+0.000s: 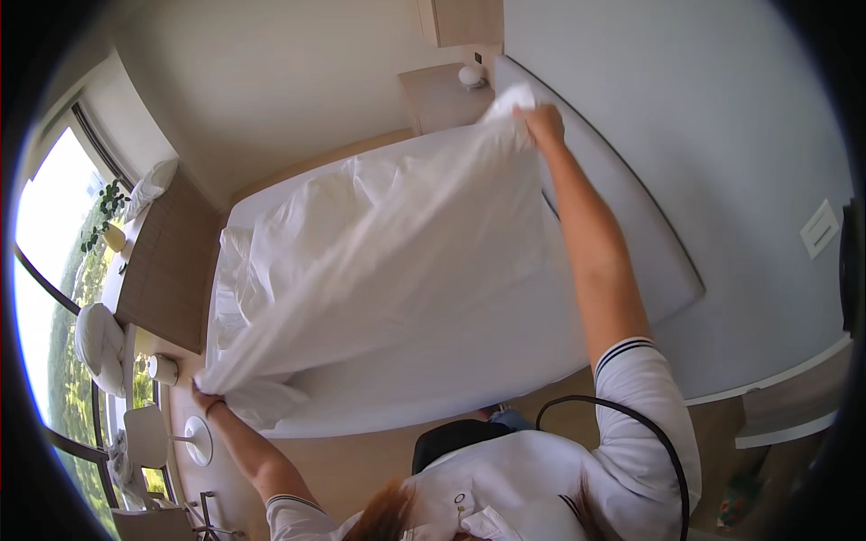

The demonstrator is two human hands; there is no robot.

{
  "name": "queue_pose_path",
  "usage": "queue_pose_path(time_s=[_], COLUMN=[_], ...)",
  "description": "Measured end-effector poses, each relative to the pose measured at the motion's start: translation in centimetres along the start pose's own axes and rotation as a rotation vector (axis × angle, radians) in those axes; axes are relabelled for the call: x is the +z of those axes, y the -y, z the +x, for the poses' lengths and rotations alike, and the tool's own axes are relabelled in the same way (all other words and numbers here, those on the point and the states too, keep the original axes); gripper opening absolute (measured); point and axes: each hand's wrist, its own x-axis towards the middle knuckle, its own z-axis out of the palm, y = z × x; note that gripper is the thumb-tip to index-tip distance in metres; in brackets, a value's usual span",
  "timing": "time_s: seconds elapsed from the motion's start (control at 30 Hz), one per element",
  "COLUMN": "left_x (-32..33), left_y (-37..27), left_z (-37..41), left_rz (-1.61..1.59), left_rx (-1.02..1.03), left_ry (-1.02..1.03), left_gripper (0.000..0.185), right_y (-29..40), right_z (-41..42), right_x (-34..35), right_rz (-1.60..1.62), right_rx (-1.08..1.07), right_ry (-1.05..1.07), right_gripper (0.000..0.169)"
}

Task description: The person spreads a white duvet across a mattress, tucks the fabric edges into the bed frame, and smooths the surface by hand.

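A large white sheet or duvet cover (379, 270) is stretched diagonally over the bed, its raised edge blurred by motion. At the upper right, near the headboard (609, 223), my right hand (543, 125) grips one corner of the cloth. Far to the lower left, my left hand (206, 397) clutches the other end near the foot of the bed. Both arms are spread wide. Bunched folds of cloth lie along the far side, and the smooth mattress (433, 385), covered in white, shows on my side.
Beyond the bed stands a nightstand (440, 98) with a round white lamp (471, 76). A wooden cabinet (172, 264) stands at the foot, by the window. Pillows (101, 348) and a potted plant (114, 237) sit there. A white chair (145, 436) is at lower left. A black cable (643, 422) crosses my right side.
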Motion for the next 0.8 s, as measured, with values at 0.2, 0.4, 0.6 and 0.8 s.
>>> queue_pose_path(time_s=[0.2,0.4,0.6,0.8], left_x=[8.0,16.8,11.3,-2.9], left_y=[-30.7,-23.0,-9.5,5.3], left_z=[-4.0,-18.4,-33.8,-38.6], left_rz=[1.326,-0.053,0.011,0.128], left_rx=[1.224,1.038,0.8,0.197], left_ry=[-0.825,-0.16,-0.081,-0.117], left_gripper=[0.058,0.038,0.047,0.06], right_y=[27.6,17.3,-7.1,-28.7], right_z=[0.9,-3.7,-10.9,-22.7], right_x=[-26.5,-37.6,-35.5,-32.0], right_rz=[0.554,0.514,0.219,-0.208], right_rx=[-0.773,-0.679,-0.226,0.086], right_ry=[-0.534,-0.479,-0.297,-0.214], right_gripper=[0.045,0.044,0.06,0.053])
